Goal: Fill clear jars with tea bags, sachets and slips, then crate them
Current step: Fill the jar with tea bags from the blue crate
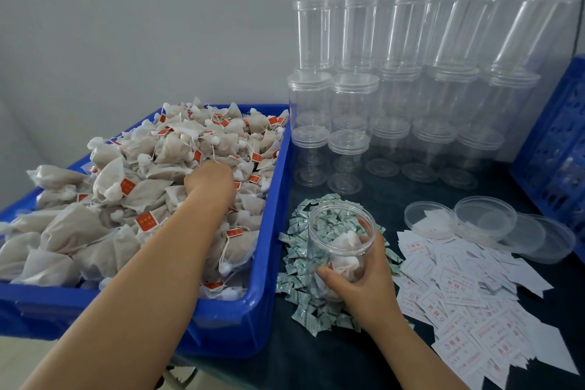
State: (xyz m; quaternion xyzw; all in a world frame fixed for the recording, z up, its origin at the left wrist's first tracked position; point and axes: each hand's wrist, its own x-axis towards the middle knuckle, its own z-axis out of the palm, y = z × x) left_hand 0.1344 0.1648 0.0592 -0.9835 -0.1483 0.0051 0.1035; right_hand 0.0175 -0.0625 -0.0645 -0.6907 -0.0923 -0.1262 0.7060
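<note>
Nearest the camera, the right hand (364, 282) wraps its grip around an open clear jar (340, 241), tilted toward the person, above the heap of green-printed sachets (304, 294) on the table (316, 364); a few tea bags already lie inside it, so this jar is only partly filled. No sachet or slip can be made out within it. Right of it, the white slips (468, 304) lie scattered, apparently untouched. Left, the left hand (210, 182) reaches into the blue bin (262, 263) heaped with tea bags (110, 199), fingers buried, so whether its grip pinches a bag cannot be told. Beyond, loose lids (487, 220) wait, one holding what looks like a tea bag. Farther back, stacked empty jars (395, 89) stand capped against the wall. The blue crate (554, 142) at far right shows no jars. Judged early: most filling, all crating remain.
</note>
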